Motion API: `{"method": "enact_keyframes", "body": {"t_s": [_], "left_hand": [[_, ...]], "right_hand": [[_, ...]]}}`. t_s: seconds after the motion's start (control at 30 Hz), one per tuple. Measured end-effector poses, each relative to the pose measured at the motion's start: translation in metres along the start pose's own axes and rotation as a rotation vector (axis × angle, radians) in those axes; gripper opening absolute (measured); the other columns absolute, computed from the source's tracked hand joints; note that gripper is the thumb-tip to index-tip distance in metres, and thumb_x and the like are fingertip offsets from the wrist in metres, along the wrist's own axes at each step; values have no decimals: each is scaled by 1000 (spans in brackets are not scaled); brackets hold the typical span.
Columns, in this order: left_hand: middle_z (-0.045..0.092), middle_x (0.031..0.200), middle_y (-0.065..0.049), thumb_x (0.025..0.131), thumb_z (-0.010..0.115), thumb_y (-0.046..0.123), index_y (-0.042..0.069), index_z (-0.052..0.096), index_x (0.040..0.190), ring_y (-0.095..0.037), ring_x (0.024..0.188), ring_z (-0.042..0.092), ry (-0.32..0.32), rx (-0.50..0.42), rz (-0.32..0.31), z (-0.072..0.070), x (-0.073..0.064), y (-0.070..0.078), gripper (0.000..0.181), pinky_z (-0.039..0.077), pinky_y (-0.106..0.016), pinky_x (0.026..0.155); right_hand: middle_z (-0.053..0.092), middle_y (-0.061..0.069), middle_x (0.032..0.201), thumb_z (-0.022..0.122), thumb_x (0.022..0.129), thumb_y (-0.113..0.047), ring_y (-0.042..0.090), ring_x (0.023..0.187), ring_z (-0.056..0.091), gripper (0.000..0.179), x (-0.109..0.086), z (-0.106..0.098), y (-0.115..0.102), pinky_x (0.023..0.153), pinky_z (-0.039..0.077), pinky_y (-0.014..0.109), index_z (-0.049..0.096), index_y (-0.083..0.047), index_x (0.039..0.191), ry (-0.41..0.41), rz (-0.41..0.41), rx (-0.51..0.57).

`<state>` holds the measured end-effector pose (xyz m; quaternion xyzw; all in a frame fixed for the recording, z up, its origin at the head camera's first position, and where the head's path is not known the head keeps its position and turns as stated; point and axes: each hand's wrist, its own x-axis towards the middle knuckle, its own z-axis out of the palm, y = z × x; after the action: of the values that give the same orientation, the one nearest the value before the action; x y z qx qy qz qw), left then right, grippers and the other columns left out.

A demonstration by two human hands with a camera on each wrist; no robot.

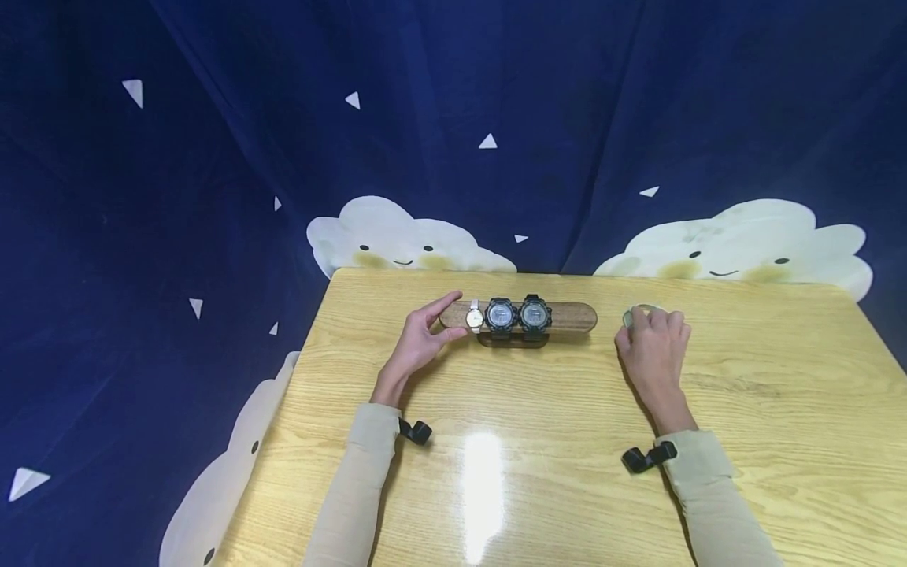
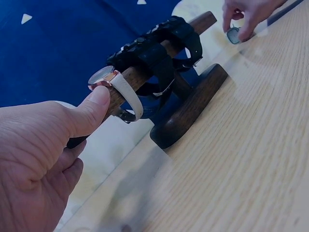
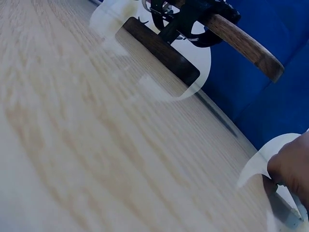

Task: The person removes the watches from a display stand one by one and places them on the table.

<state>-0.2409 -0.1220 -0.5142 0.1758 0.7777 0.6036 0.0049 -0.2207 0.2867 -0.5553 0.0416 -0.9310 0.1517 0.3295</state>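
A dark wooden watch stand [image 1: 575,316] has a rounded bar on a post and a flat base [image 2: 193,108]. My left hand [image 1: 420,339] grips the bar's left end, its thumb [image 2: 99,99] right beside a watch with a white strap [image 2: 126,94]. Two chunky black digital watches [image 1: 500,314] sit side by side along the bar, right of the white one. Well to the right of the stand, my right hand [image 1: 653,346] pinches a pale green watch [image 2: 233,35] low over the table. Most of that watch is hidden under the fingers.
The light wooden table [image 1: 567,449] ends at a dark blue curtain [image 1: 439,118] with white cloud shapes [image 1: 744,240] along its back edge. Black wrist cameras [image 1: 418,431] stick out from both sleeves.
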Motion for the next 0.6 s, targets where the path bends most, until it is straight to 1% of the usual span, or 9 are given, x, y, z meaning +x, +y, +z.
{"method": "enact_keyframes", "body": {"t_s": [0.13, 0.23, 0.33, 0.4, 0.53, 0.6], "left_hand": [[51, 158, -11, 88, 81, 3, 7, 55, 151, -27, 150, 42, 3, -7, -10, 1, 1, 2, 68, 29, -41, 128], [49, 158, -13, 88, 80, 0, 3, 53, 151, -29, 151, 41, 3, -9, -28, 2, 2, 2, 69, 27, -40, 128], [47, 159, -16, 88, 79, -3, 0, 51, 152, -31, 152, 38, 3, -12, -40, 3, 2, 2, 70, 25, -41, 129], [46, 160, -17, 88, 78, -4, -2, 50, 152, -32, 152, 37, 3, -14, -42, 3, 2, 3, 70, 24, -42, 129], [48, 159, -15, 88, 79, -1, 2, 52, 151, -30, 152, 39, 3, -10, -28, 3, 1, 3, 69, 26, -41, 129], [49, 158, -13, 88, 80, 1, 4, 53, 151, -29, 151, 40, 2, -12, -17, 2, 1, 3, 68, 27, -41, 128]], "right_hand": [[55, 26, 86, 71, 87, -6, 43, 78, 37, 18, 1, 0, 0, 67, 30, 54, 64, 7, 98, -10, 7, 9], [57, 27, 88, 71, 87, -8, 43, 78, 37, 20, 1, 0, 0, 68, 30, 54, 64, 7, 98, -14, 23, 16], [57, 26, 86, 70, 87, -9, 43, 76, 36, 20, 1, 0, 0, 66, 28, 52, 64, 7, 97, -1, 27, 25], [57, 25, 83, 69, 87, -10, 42, 74, 35, 19, 2, 1, 0, 65, 28, 51, 64, 7, 93, 17, 19, 33], [58, 26, 81, 68, 88, -12, 41, 72, 35, 22, 2, 1, 0, 65, 28, 52, 67, 9, 93, 45, 10, 64], [60, 28, 83, 67, 89, -13, 42, 72, 36, 26, 3, 1, -1, 65, 29, 52, 69, 10, 98, 49, 13, 89]]}}
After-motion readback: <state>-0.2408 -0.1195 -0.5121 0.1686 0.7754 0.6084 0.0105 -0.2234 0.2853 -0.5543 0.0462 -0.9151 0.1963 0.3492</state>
